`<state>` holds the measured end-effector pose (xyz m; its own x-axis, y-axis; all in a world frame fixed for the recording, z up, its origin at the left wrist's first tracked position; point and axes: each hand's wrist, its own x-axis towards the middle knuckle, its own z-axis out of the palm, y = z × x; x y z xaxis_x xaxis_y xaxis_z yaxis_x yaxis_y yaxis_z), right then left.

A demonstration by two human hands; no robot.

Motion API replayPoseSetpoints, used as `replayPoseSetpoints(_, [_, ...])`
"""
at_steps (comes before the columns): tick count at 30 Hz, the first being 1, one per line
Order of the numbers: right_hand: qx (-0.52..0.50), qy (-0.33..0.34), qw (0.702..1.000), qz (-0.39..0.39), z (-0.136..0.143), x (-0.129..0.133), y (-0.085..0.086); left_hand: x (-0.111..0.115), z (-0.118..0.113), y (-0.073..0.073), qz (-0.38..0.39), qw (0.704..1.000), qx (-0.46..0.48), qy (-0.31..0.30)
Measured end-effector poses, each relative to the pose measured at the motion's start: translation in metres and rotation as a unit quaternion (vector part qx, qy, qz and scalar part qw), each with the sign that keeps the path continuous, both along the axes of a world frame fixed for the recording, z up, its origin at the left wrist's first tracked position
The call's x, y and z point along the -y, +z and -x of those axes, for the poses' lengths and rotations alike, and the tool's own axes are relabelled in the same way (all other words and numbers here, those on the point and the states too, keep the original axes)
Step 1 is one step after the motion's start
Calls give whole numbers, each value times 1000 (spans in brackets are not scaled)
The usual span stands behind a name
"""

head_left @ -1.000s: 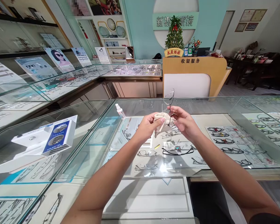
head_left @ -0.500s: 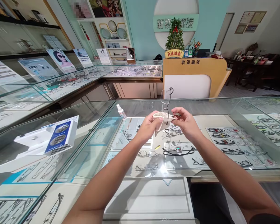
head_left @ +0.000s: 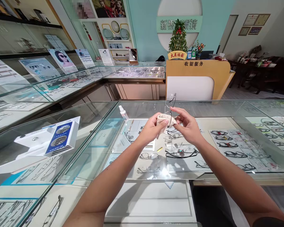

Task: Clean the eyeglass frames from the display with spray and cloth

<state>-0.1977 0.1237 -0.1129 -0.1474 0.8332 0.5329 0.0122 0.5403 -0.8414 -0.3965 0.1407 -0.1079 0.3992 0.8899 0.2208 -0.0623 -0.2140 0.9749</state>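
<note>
Over a glass display counter [head_left: 203, 105] I hold a thin-framed pair of glasses [head_left: 170, 101] upright, one lens sticking up above my fingers. My left hand [head_left: 151, 127] pinches a beige cleaning cloth [head_left: 162, 120] around the lower lens. My right hand [head_left: 188, 124] grips the frame from the right side, fingers touching the cloth. Both hands meet in the middle of the view, above rows of eyeglass frames [head_left: 180, 154] lying inside the case.
A small white spray bottle [head_left: 123, 113] stands on the glass to the left of my hands. A white and blue display box [head_left: 54, 138] sits on the left counter. Beyond are more glass cases, a wooden cashier desk [head_left: 198, 77] and a potted plant [head_left: 178, 39].
My hands have shifted slightly, and the cloth has bunched tighter around the lower lens. The upright lens has tilted a little to the right.
</note>
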Motion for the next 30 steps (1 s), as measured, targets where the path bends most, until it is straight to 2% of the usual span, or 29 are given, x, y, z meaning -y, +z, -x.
replayPoseSetpoints(11, [9,21,1000,9,-1,-2,-1,-5,0,-5,26,998,28,-44])
replayPoseSetpoints(22, [11,79,997,25,4,3,-2,-2,-6,-9,49,997,54,-32])
replayPoseSetpoints(30, [57,66,996,-1,3,6,4,-1,-7,-5,40,998,57,2])
